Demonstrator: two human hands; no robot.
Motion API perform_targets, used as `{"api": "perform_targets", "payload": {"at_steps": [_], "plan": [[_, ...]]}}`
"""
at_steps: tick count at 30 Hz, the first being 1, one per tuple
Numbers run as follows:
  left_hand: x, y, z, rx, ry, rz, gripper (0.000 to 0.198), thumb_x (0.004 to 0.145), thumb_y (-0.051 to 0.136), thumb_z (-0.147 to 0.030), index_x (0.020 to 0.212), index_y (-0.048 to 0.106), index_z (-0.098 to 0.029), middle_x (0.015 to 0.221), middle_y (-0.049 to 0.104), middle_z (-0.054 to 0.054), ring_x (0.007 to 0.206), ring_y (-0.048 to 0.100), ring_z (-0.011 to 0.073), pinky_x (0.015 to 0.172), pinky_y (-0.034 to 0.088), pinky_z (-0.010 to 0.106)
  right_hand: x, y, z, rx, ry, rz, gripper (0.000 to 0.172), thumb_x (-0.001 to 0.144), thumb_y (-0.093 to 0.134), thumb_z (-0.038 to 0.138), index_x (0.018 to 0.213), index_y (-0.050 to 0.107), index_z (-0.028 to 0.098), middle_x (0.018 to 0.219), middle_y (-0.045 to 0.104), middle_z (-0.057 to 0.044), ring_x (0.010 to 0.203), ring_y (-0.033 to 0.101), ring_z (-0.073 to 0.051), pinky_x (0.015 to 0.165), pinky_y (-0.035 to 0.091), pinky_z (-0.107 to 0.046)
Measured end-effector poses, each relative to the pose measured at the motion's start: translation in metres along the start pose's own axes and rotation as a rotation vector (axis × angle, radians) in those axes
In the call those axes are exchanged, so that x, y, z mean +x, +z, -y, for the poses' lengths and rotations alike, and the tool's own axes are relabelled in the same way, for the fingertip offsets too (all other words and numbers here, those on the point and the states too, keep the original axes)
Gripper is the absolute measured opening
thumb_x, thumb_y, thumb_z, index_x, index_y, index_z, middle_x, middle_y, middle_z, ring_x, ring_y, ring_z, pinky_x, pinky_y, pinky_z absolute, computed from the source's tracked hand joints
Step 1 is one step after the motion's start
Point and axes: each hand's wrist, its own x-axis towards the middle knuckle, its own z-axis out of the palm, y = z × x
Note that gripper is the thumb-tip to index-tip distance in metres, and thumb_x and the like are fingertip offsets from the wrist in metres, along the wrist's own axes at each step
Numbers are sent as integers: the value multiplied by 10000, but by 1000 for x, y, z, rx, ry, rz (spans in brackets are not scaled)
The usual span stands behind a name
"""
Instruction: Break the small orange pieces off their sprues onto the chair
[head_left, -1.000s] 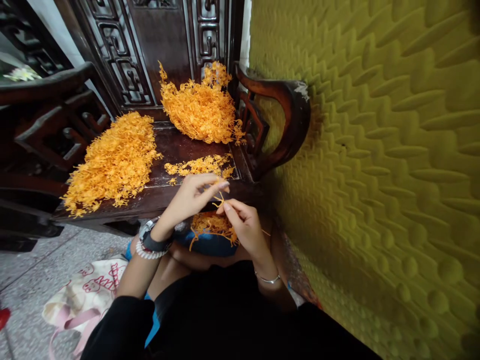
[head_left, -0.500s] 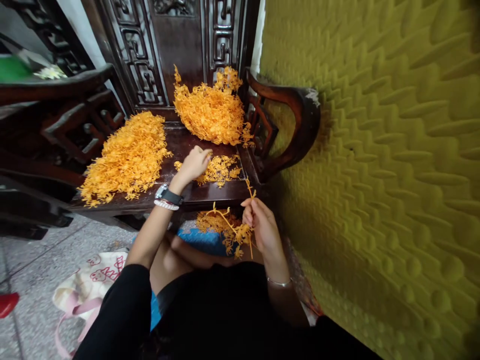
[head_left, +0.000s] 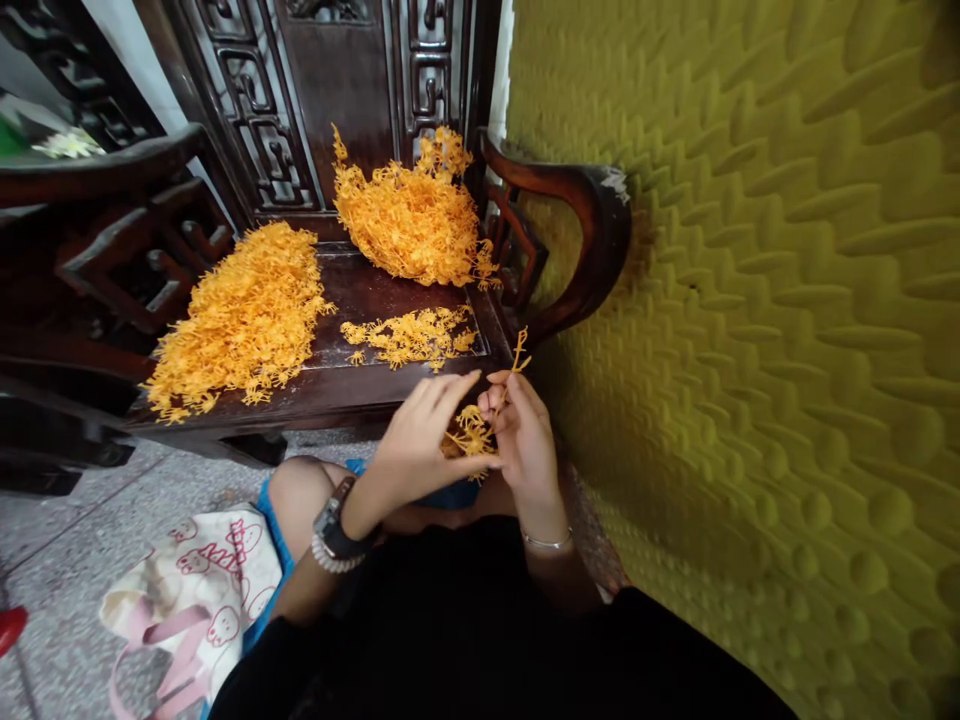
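Head camera, and the right hand has its fingers pinched on an orange sprig, just in front of the chair seat! Long axis close to upright in view, leaning slightly right, its free tip pointing away from the body, toward the curved armrest. Facing it, the left hand curves wide, thumb and forefinger well parted around an orange cluster; whether they touch it, I cannot tell. Below, a blue thing peeks out, its shape and contents mostly hidden. Up on the seat: a left heap, a back heap, and a thin scatter, all orange. Lower left, a white cloth bag with a pink strap, contents hidden.
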Motion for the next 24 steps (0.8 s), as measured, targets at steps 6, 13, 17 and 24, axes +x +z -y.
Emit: {"api": "perform_targets", "payload": {"at_steps": [6, 13, 17, 24], "plan": [[-13, 26, 3, 196, 79, -58, 655, 838, 575, -526, 1321, 433, -107, 1144, 636, 136, 996, 575, 249, 919, 401, 410, 3, 3, 4, 237, 273, -51, 111, 829, 625, 286, 762, 625, 198, 631, 485, 47, 615, 502, -84, 637, 472, -208], [-16, 9, 10, 375, 115, -212, 155, 946, 431, -194, 843, 543, -164, 765, 651, 12, 673, 556, 151, 1015, 347, 427, -11, 6, -2, 139, 299, 119, 123, 849, 613, 297, 811, 647, 185, 649, 517, 33, 679, 544, -100, 655, 467, -221], [-27, -13, 3, 273, 102, -253, 207, 942, 412, -177, 752, 492, -192, 635, 541, -41, 589, 499, 123, 1021, 364, 413, -32, 13, 6, -22, 78, 267, 202, 907, 544, 290, 800, 676, 179, 637, 527, 10, 670, 536, -112, 594, 417, -224], [-49, -22, -29, -132, 126, -282, 324, 981, 318, -269, 706, 469, -188, 583, 474, -38, 529, 463, 103, 918, 437, 415, -63, 23, 29, -83, -93, 463, 249, 948, 484, 279, 813, 684, 214, 546, 392, 32, 541, 418, -111, 523, 355, -264]]}}
